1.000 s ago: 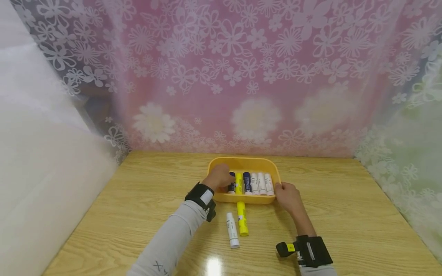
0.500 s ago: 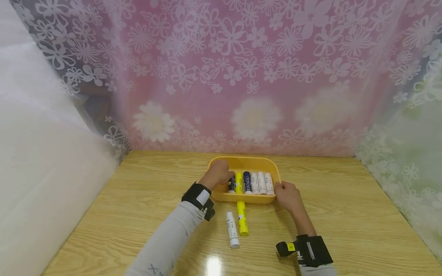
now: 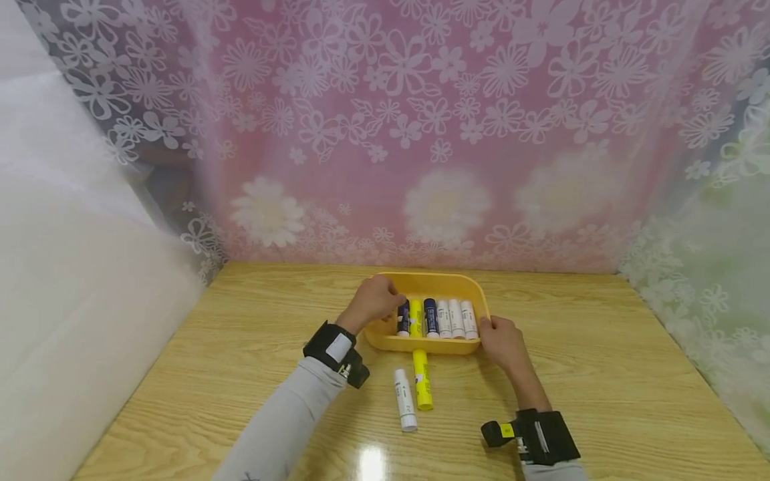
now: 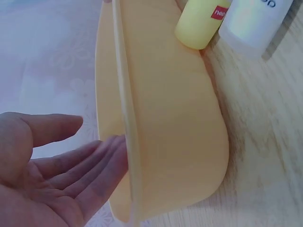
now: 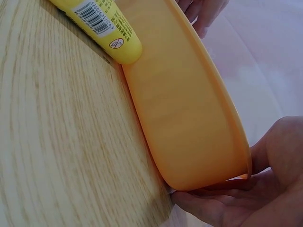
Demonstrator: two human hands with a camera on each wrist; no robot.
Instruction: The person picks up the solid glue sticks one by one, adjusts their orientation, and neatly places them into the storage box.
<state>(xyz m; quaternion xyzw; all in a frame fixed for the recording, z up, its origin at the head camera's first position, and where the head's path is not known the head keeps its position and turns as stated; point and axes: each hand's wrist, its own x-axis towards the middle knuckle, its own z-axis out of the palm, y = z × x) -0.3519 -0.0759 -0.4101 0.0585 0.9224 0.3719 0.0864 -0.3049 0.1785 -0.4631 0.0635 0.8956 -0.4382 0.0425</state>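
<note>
A yellow-orange plastic tray holds glue sticks lying side by side: a dark blue glue stick at the left, a yellow glue stick, another dark blue one and three white glue sticks. My left hand hovers over the tray's left end; in the left wrist view its fingers extend past the rim, thumb apart, with nothing held. With thumb and fingers, my right hand grips the tray's right front corner. In front of the tray lie a second yellow glue stick and a white glue stick.
Everything rests on a wood-grain table. A pink curtain with white flowers hangs behind its back edge, and pale sheeting stands along the left. Black straps with cameras sit on both wrists.
My left hand has lifted and drawn back leftward from the dark blue glue stick at the tray's left, uncovering more of it. The right hand has stayed on the tray corner.
</note>
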